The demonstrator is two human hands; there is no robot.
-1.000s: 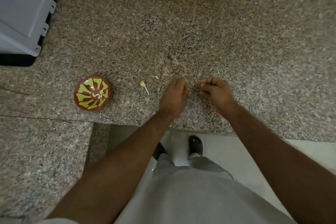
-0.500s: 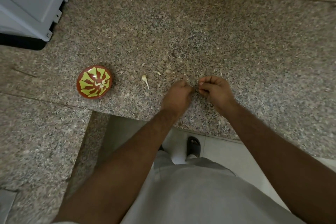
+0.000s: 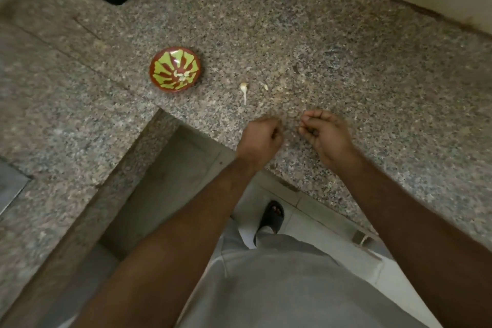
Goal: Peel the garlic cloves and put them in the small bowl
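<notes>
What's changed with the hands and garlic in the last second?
The left hand and right hand, fingertips together earlier, have drawn apart, both curled; what they hold is hidden. The bowl and the loose clove stayed put on the counter.

bowl (image 3: 175, 69): red, yellow-green petal pattern, 10 o'clock | counter (image 3: 346, 66): speckled grey-brown granite | sandal (image 3: 273, 217): black | shirt (image 3: 279, 287): grey

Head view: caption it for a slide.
Both hands curled above the counter, a clove and the bowl lying beyond.
</notes>
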